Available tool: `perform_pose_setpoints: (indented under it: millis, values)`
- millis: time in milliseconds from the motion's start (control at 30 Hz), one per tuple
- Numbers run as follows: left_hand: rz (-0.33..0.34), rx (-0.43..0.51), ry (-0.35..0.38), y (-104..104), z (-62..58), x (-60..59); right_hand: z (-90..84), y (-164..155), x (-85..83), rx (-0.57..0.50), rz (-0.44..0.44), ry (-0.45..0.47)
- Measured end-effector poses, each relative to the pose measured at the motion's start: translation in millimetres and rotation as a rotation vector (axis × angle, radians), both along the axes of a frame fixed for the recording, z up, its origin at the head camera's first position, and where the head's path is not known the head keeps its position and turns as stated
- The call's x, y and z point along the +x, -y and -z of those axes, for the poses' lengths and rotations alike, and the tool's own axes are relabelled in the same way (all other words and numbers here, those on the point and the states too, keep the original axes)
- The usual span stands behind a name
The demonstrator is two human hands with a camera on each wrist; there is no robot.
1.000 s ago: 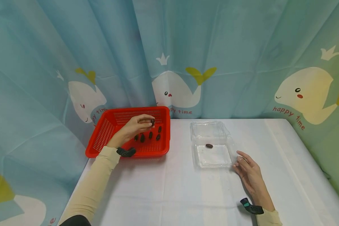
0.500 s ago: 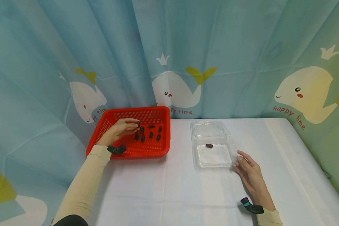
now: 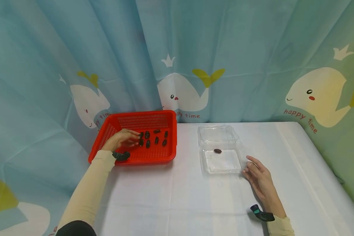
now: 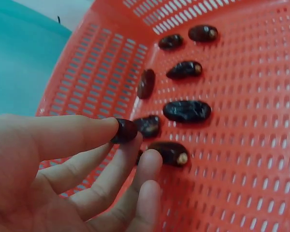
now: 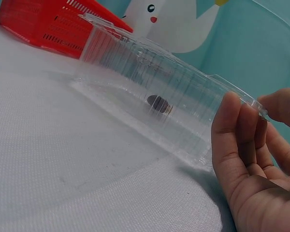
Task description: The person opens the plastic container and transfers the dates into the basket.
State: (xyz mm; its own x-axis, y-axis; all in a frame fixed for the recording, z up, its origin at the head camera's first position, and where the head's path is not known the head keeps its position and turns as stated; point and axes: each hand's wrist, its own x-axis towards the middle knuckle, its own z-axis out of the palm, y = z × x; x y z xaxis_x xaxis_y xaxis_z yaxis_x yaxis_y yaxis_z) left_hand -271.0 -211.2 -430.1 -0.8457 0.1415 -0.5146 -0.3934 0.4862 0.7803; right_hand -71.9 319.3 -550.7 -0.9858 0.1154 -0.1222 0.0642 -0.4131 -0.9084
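In the left wrist view, my left hand [image 4: 82, 164] pinches a dark brown date [image 4: 125, 130] between thumb and fingertips. It is low inside the red basket [image 3: 153, 160], at the left end of several other dates [image 3: 147, 143] set out in loose rows. On the right, my right hand [image 3: 259, 177] holds the near right corner of a clear plastic clamshell box [image 3: 222, 171]. The right wrist view shows thumb and fingers on either side of the box's rim [image 5: 241, 96]. A single date [image 3: 217, 151] lies in the box, whose lid [image 3: 216, 133] is folded back away from me.
A white cloth covers the table [image 3: 191, 203]. Behind it hangs a blue-green curtain [image 3: 247, 42] with printed whales, close against the back of the basket and box. The basket's slotted walls rise around the dates.
My left hand has moved left across the basket and then lower, with the date still between its fingertips. More dates show where the hand was. My right hand stays at the box.
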Motion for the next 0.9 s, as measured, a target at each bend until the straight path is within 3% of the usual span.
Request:
perform_pose_setpoints:
  millis: [200,300,567,900]
  values:
    - [-0.003,0.004,0.05,6.8,1.2,0.6,1.4,-0.4,0.1,0.002,-0.002,-0.012]
    - [0.004,-0.015,0.031,9.3,2.2,0.9,1.7,-0.9,0.4,-0.003,-0.006,-0.015]
    - [0.088,-0.177,-0.094,6.1,1.4,-4.4,1.1,-1.9,-0.2,0.021,-0.002,-0.006]
    - [0.17,-0.32,-0.074,6.2,5.6,-10.1,1.8,-1.4,-0.6,0.083,-0.006,0.023]
